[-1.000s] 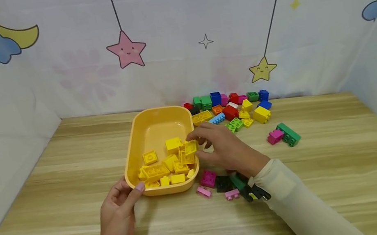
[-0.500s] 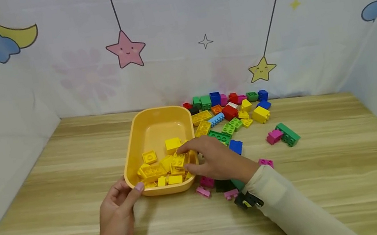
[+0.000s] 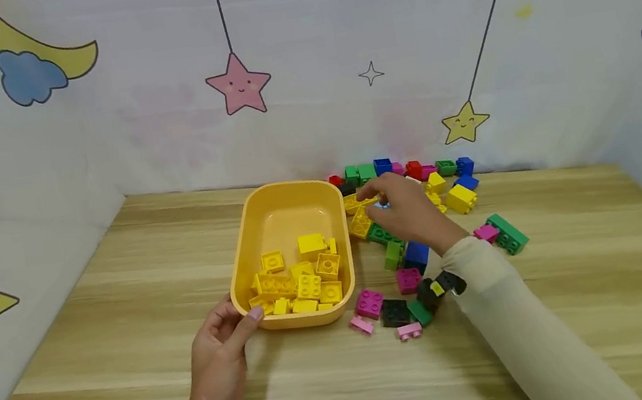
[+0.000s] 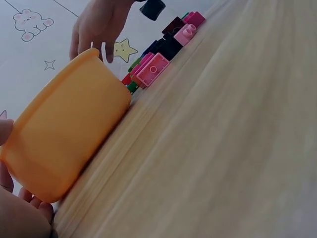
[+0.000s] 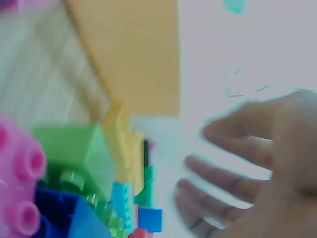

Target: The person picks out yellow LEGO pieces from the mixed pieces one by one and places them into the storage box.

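My left hand (image 3: pixel 219 355) grips the near left corner of a yellow-orange plastic bin (image 3: pixel 239 249), its thumb over the rim and the other fingers outside. Several yellow toy bricks (image 3: pixel 308 285) lie in the bin's near half. My right hand (image 3: pixel 408 210) is over the pile to the right of the bin, holding nothing; its fingers are apart and loosely bent in the right wrist view. Nearest its fingertips are two long yellow bricks, one (image 3: pixel 360 223) beside the bin's right wall and another (image 3: pixel 353 203) just behind it.
Mixed bricks spread right of the bin: blue (image 3: pixel 416 255), magenta (image 3: pixel 369 304), black (image 3: pixel 395 313) and a large yellow one (image 3: pixel 462 198). A green brick (image 3: pixel 509 234) lies farther right. A printed cloth wall (image 3: pixel 314 123) borders the table (image 3: pixel 93 323) at the back.
My right hand has let go of a yellow brick inside the bin and moved out, back and right over the pile. My left hand keeps its hold. The head view has shifted slightly.
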The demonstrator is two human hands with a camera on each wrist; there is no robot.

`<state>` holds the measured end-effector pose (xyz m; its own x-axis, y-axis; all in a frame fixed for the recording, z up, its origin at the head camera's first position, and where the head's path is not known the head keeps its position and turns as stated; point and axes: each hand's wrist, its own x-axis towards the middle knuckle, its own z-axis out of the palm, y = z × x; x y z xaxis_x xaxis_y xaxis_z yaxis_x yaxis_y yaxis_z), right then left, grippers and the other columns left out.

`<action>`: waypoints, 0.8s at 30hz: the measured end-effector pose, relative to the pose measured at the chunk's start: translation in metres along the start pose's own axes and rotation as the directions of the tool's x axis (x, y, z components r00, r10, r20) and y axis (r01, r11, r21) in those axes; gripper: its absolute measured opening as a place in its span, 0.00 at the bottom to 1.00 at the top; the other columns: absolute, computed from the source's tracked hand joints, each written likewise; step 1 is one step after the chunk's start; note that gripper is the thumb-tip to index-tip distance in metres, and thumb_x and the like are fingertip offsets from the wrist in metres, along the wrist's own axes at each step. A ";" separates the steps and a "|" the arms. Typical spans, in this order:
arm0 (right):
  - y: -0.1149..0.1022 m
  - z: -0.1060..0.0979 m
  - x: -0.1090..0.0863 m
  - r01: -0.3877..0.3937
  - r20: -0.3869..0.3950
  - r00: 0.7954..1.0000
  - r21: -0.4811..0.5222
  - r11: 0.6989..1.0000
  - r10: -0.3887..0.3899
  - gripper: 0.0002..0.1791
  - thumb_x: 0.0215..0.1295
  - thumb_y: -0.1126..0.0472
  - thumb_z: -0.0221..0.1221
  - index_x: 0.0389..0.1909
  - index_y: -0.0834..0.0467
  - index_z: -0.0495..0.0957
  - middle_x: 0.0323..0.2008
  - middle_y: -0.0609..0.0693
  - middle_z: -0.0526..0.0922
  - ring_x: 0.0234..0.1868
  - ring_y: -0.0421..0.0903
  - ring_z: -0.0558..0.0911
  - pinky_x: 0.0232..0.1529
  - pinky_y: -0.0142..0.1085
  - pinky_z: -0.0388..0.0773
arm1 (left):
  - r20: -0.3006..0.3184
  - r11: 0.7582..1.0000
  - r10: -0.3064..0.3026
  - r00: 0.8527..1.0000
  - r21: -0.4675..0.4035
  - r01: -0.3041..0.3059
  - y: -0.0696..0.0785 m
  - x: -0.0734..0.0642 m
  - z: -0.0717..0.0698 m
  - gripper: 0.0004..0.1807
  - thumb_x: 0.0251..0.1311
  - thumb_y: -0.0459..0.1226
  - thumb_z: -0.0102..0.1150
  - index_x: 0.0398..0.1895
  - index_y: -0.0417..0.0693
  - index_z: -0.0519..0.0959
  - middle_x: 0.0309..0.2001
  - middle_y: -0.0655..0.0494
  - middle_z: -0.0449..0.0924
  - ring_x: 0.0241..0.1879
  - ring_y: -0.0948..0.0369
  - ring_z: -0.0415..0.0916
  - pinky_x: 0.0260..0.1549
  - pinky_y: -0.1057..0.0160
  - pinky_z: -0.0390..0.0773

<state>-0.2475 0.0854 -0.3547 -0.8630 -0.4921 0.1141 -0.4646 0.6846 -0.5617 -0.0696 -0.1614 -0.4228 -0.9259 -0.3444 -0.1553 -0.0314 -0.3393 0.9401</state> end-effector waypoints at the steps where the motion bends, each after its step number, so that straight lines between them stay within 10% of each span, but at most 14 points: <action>1: 0.002 0.003 0.007 -0.035 0.036 0.999 -0.060 0.998 0.037 0.18 0.70 0.62 0.62 0.59 0.60 0.78 0.57 0.58 0.76 0.56 0.57 0.72 0.56 0.50 0.78 | -0.002 1.000 0.001 1.000 0.000 -0.001 0.000 0.000 -0.001 0.15 0.67 0.28 0.61 0.42 0.31 0.63 0.71 0.41 0.58 0.70 0.56 0.57 0.68 0.62 0.60; 8: 0.004 0.027 0.032 -0.089 0.193 0.970 -0.279 0.956 0.147 0.25 0.62 0.56 0.69 0.60 0.58 0.78 0.56 0.59 0.71 0.58 0.59 0.68 0.59 0.55 0.74 | -0.003 1.000 -0.001 1.000 0.024 0.001 0.002 -0.003 -0.002 0.17 0.66 0.29 0.62 0.43 0.31 0.63 0.72 0.41 0.56 0.71 0.53 0.55 0.67 0.63 0.63; 24: 0.010 0.001 -0.003 0.030 0.279 0.960 -0.121 0.992 0.006 0.09 0.61 0.65 0.68 0.42 0.58 0.85 0.42 0.51 0.82 0.44 0.51 0.77 0.47 0.43 0.82 | -0.013 0.999 -0.007 1.000 0.046 0.007 0.004 -0.001 0.002 0.17 0.65 0.29 0.63 0.43 0.31 0.63 0.72 0.40 0.56 0.71 0.53 0.56 0.68 0.61 0.61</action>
<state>-0.2495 0.0937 -0.3613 -0.7759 -0.6189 -0.1224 -0.5105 0.7299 -0.4546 -0.0692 -0.1609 -0.4180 -0.9206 -0.3537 -0.1656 -0.0554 -0.3016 0.9518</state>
